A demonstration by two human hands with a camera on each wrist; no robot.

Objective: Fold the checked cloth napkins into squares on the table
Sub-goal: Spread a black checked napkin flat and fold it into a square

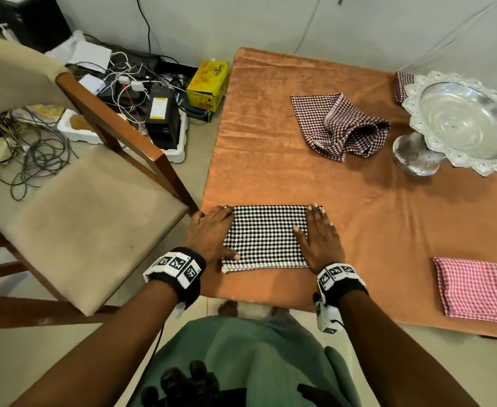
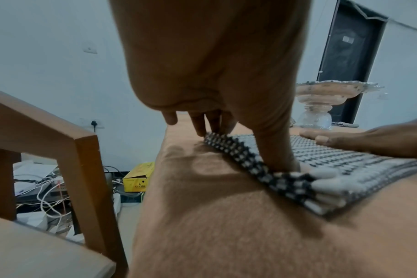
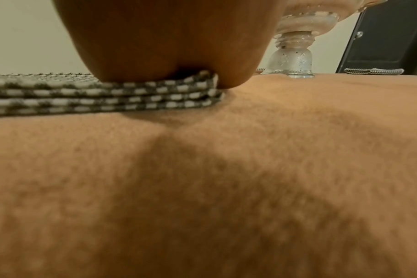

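Both hands flat, left hand (image 1: 212,235) and right hand (image 1: 321,240) gripping nothing, pressing black checked napkin (image 1: 266,237); stacked layers probably spring apart or skew on release.

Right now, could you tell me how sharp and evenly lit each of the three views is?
Head view: sharp, evenly lit, wide-angle bending at the edges, glare in the silver bowl. Left wrist view: the left hand is close and soft, its shadow falling on the orange tablecloth. Right wrist view: the near tablecloth is blurred, the right hand dim, only the black-and-white napkin edge fairly crisp.
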